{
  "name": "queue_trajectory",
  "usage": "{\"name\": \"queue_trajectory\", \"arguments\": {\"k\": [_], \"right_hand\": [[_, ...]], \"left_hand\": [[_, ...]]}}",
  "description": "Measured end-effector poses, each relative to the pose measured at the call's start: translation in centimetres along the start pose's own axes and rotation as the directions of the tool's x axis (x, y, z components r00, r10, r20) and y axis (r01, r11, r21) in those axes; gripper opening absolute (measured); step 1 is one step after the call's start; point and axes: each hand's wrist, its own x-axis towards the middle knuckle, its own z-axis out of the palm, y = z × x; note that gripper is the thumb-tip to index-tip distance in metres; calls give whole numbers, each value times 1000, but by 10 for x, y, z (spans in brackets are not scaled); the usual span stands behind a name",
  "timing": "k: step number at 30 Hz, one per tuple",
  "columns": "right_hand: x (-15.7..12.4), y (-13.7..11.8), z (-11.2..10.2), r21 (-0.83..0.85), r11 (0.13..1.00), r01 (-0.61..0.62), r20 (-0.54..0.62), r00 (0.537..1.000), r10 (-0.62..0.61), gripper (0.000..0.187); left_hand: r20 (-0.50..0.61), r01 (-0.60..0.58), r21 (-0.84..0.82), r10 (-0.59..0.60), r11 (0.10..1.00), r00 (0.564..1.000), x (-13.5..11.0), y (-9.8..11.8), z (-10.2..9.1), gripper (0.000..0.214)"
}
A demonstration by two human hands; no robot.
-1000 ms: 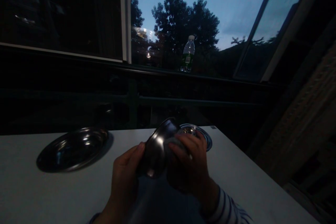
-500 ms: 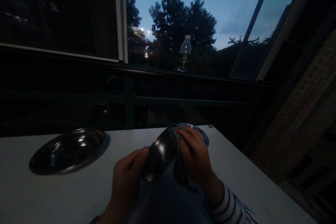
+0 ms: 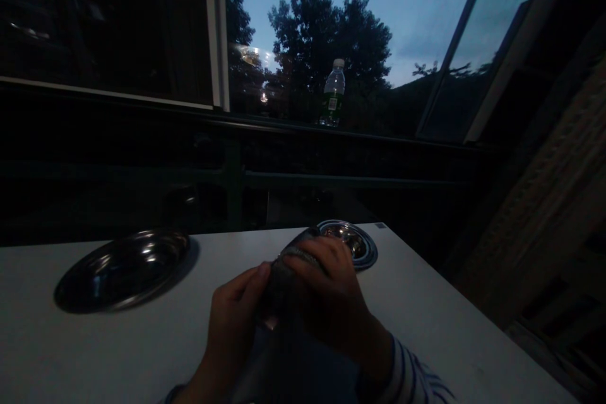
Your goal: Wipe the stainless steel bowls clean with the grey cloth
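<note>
L hand (image 3: 231,322) is gripping the left edge of a tilted dark steel dish (image 3: 277,287) at the white table's (image 3: 71,353) near side. R hand (image 3: 331,303) is pressing a grey cloth (image 3: 296,257) over its top, so both hands are clamped on it, close together. A big steel plate (image 3: 123,268) is sitting well to the left, a small steel bowl (image 3: 353,243) just behind R hand, & a water bottle (image 3: 332,93) on the far ledge.

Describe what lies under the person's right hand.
Under the right hand a grey cloth shows just past the knuckles, pressed on a dark metal dish that the left hand grips by its edge. Hand and cloth cover most of the dish's face.
</note>
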Motion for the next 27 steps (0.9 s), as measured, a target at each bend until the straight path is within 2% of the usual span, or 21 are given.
{"name": "queue_trajectory", "arguments": {"k": [4, 5, 8, 10, 12, 14, 15, 16, 18, 20, 21, 22, 25, 26, 27], "right_hand": [[1, 4, 0, 7, 969, -246, -72, 967, 246, 28], [1, 3, -1, 12, 971, -240, -62, 969, 241, 28], [1, -4, -1, 24, 999, -30, 23, 999, 30, 26], [1, -4, 1, 24, 999, 29, 32, 999, -30, 25], [2, 2, 3, 23, 995, -94, -20, 995, 94, 27], [1, 8, 4, 39, 971, -237, -58, 969, 239, 30], [1, 9, 4, 41, 966, -254, -59, 965, 256, 30], [0, 7, 3, 36, 976, -216, -52, 975, 218, 30], [-3, 0, 4, 14, 1000, -12, -44, 999, 13, 27], [-4, -7, 6, -6, 981, 194, -37, 980, -194, 24], [-5, -8, 7, -18, 972, 233, -32, 972, -234, 24], [-5, -6, 8, -30, 977, 213, -33, 976, -214, 24], [-6, 2, 9, -45, 998, -48, -71, 996, 45, 30], [-6, 4, 9, -49, 994, -93, -83, 993, 88, 31], [-7, 4, 10, -57, 995, -79, -87, 993, 74, 31]], "left_hand": [[12, 1, 46, -2, 999, 1000, 0, -2, -1, 33], [23, 0, 55, -1, 998, 1000, 0, -3, -1, 33], [38, -4, 52, 2, 999, 999, 1, -3, -3, 33], [19, -7, 39, 6, 999, 1000, 2, -2, -3, 32], [-2, -10, 40, 10, 999, 1000, 2, 0, -2, 33], [-18, -2, 54, 3, 999, 1000, 2, 2, -2, 33], [-24, 5, 57, -3, 998, 1000, 1, 3, -2, 33], [-28, 12, 52, -10, 999, 1000, 1, 4, -2, 32], [-25, 27, 17, -26, 1000, 999, 1, 5, -2, 31], [-6, 43, -31, -44, 999, 999, 0, 5, -2, 30], [1, 51, -49, -51, 997, 999, 0, 5, -2, 31], [1, 61, -59, -61, 996, 998, 0, 5, -2, 31], [-19, 104, -60, -105, 993, 994, 0, 5, -1, 34], [-27, 115, -62, -117, 991, 993, 1, 6, -1, 33], [-32, 121, -67, -123, 990, 992, 1, 7, -1, 33]]}}
